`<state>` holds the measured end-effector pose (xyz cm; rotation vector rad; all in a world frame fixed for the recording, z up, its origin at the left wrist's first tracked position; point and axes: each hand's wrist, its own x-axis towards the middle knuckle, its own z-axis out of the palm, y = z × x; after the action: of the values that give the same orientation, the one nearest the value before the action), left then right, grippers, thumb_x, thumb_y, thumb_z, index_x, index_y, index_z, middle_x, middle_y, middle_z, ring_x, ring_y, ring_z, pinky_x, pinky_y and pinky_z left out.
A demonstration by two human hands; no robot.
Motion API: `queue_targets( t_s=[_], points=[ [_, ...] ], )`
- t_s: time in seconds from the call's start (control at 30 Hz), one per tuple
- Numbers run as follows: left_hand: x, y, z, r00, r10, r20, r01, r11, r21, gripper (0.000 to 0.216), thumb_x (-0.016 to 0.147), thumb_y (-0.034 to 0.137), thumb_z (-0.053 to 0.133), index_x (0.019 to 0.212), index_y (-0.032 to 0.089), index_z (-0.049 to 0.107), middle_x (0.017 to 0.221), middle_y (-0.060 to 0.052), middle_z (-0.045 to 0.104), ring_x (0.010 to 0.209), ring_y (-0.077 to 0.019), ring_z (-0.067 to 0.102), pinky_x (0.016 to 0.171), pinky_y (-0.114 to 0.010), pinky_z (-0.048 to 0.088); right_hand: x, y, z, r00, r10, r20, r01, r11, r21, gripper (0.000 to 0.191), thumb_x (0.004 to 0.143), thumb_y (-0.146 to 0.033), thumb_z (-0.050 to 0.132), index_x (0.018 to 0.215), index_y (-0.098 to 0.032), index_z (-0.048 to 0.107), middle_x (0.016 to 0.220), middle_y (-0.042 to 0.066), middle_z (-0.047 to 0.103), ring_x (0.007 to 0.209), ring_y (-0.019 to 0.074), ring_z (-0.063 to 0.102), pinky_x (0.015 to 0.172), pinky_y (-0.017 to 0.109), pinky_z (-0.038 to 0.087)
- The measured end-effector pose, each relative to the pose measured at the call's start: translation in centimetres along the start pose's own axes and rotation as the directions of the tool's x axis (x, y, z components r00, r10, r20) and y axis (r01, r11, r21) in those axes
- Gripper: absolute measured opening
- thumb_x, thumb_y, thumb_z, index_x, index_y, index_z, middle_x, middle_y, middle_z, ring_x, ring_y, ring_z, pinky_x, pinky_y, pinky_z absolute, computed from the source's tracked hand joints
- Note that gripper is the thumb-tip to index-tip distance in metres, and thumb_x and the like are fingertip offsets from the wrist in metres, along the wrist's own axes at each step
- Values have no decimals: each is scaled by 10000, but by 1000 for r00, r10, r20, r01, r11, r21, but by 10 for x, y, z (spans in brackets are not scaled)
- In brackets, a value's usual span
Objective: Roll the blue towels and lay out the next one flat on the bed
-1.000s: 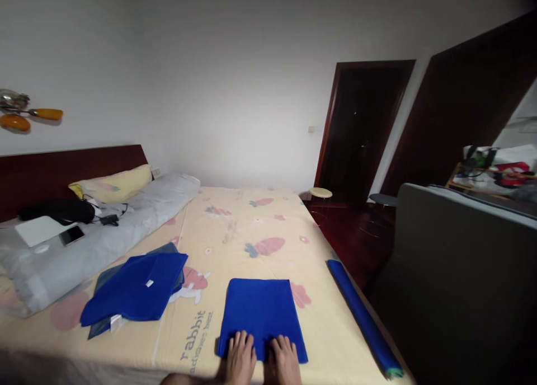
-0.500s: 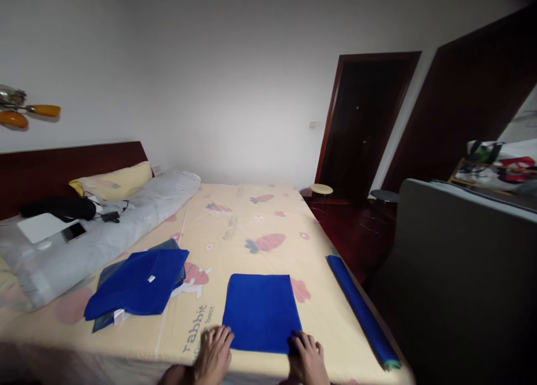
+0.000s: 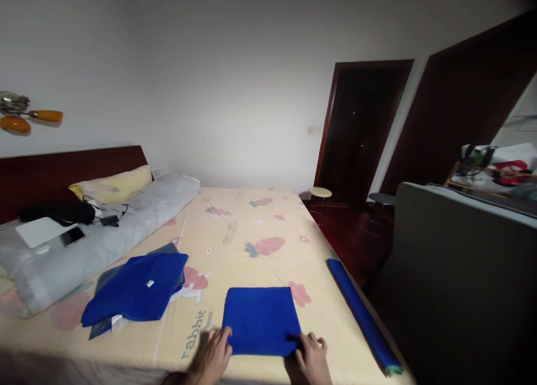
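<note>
A square blue cloth [image 3: 262, 318] lies flat on the bed near its front edge. A narrow strip along its near edge looks turned over. My left hand [image 3: 216, 351] is closed at the near left corner, thumb and fingers pinching the fabric. At the near right corner, my right hand [image 3: 311, 356] grips the cloth with bent fingers, and a dark shadow falls beside them. To the left lies a loose pile of blue and grey cloths [image 3: 138, 287] with white tags. A rolled blue cloth [image 3: 363, 315] with a greenish end lies along the bed's right edge.
The bed [image 3: 235, 234] has a cream sheet with carrot prints. A grey quilt [image 3: 138, 217] at the left bears a phone [image 3: 72, 236], a white flat object [image 3: 42, 231] and cables. A dark panel [image 3: 457, 278] stands right, with two stools [image 3: 320, 192] beyond the bed.
The blue cloth's far edge has come nearer and its near edge now shows a turned strip. My fingers have curled more tightly at both corners. The view has tilted slightly.
</note>
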<state>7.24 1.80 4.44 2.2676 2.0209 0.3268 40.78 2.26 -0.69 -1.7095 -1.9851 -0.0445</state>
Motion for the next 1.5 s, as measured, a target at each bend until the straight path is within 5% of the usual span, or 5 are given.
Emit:
queue_targets(
  t_s=[0.2, 0.33, 0.6, 1.07, 1.5],
  points=[
    [14, 6, 14, 997, -80, -10, 81, 994, 68, 498, 837, 109, 361, 1245, 282, 589, 1311, -36, 636, 1262, -213, 515, 1068, -412, 340, 3, -10, 8, 980, 97, -174, -122, 983, -140, 400, 792, -86, 398, 1083, -280, 592, 1035, 58, 670, 943, 245, 588, 878, 458, 343],
    [16, 31, 37, 997, -69, -18, 70, 997, 27, 502, 846, 106, 372, 1257, 287, 597, 1368, -32, 606, 1307, -217, 493, 1098, -417, 356, 3, -35, 19, 985, -3, -175, -11, 997, -82, 433, 767, -15, 382, 1019, -290, 603, 947, 26, 651, 883, 214, 571, 838, 390, 365],
    [19, 83, 64, 993, 70, 100, -64, 996, -66, 457, 918, 222, 355, 1335, 281, 533, 1439, -42, 539, 1361, -212, 442, 1139, -395, 366, 10, -105, 33, 989, -103, -105, 111, 991, 68, 142, 812, -148, 518, 844, -266, 591, 868, 3, 630, 828, 197, 557, 767, 332, 361],
    [-14, -22, 37, 996, 87, -30, -87, 996, 8, 498, 809, 194, 475, 1262, 373, 579, 1353, 22, 613, 1276, -220, 495, 1121, -399, 315, -23, 26, 5, 997, -64, -52, 63, 998, -32, 357, 774, -256, 591, 1127, -313, 599, 1018, 16, 678, 908, 209, 599, 803, 356, 390],
    [1, -17, 16, 996, 63, -59, -64, 998, -12, 473, 799, 154, 431, 1186, 367, 600, 1174, 4, 686, 1139, -216, 567, 1055, -442, 346, 3, 11, -10, 996, -34, 82, 32, 999, 19, 422, 734, -107, 458, 1090, -272, 614, 1228, 27, 669, 1164, 239, 542, 935, 413, 355]
  ],
)
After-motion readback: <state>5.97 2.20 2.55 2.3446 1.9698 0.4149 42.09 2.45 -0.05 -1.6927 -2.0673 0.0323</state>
